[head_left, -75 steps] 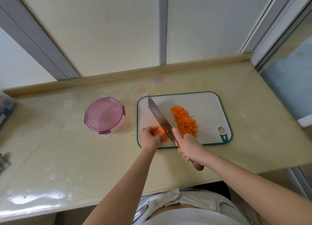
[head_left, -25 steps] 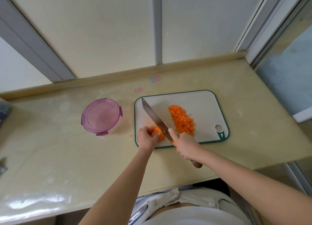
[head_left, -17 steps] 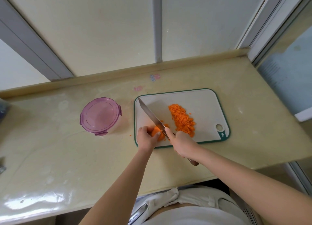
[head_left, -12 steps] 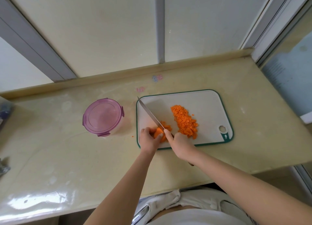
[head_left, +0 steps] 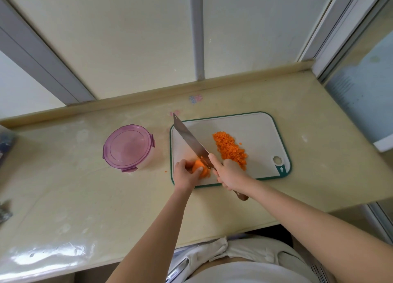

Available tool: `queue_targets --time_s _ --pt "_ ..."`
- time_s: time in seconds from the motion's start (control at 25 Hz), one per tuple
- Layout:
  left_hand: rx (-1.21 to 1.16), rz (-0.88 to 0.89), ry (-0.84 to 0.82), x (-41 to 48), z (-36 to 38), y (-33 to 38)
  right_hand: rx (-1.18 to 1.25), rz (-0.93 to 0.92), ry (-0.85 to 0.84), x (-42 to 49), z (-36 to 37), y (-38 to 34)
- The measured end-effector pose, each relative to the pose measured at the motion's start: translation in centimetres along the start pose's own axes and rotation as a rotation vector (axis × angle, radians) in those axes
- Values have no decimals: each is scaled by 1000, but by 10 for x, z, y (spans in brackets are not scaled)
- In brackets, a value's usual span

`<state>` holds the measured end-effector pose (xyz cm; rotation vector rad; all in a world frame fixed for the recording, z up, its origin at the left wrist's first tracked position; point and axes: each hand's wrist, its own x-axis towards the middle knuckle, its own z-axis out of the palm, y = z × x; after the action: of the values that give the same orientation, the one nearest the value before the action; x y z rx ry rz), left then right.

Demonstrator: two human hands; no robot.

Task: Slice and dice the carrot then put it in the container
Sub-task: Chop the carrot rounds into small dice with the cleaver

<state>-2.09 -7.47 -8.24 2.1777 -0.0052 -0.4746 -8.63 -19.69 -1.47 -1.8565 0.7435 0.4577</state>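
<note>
A white cutting board (head_left: 255, 129) with a green rim lies on the counter. At its near left corner my left hand (head_left: 186, 174) holds a carrot piece (head_left: 198, 166), with a few slices just right of my fingers. My right hand (head_left: 229, 173) grips the wooden handle of a knife (head_left: 190, 139). The blade points away to the left and its heel sits beside the carrot piece. A pile of diced carrot (head_left: 230, 148) lies in the middle of the board. A round container (head_left: 128, 147) with a purple clip lid, closed, stands left of the board.
A small carrot crumb (head_left: 165, 172) lies on the counter between container and board. A low ledge and window frame run along the back. The counter's right end meets a glass panel. Dark objects (head_left: 5, 210) sit at the far left edge.
The knife has risen and dropped in chopping strokes at the carrot piece, and the blade now stands higher again. My left hand has stayed on the carrot. The diced pile is unchanged.
</note>
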Motion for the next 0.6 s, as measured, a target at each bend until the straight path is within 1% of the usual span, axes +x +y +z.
queue_targets --time_s 0.12,0.4,0.6 --pt "-49 7 -1 -1 -1 0 9 -17 -15 -8 -5 -2" --pt "-117 31 1 -4 -5 -3 5 15 -13 -27 -7 3" --pt "-87 9 24 -4 -4 0 9 42 -38 -31 -5 7"
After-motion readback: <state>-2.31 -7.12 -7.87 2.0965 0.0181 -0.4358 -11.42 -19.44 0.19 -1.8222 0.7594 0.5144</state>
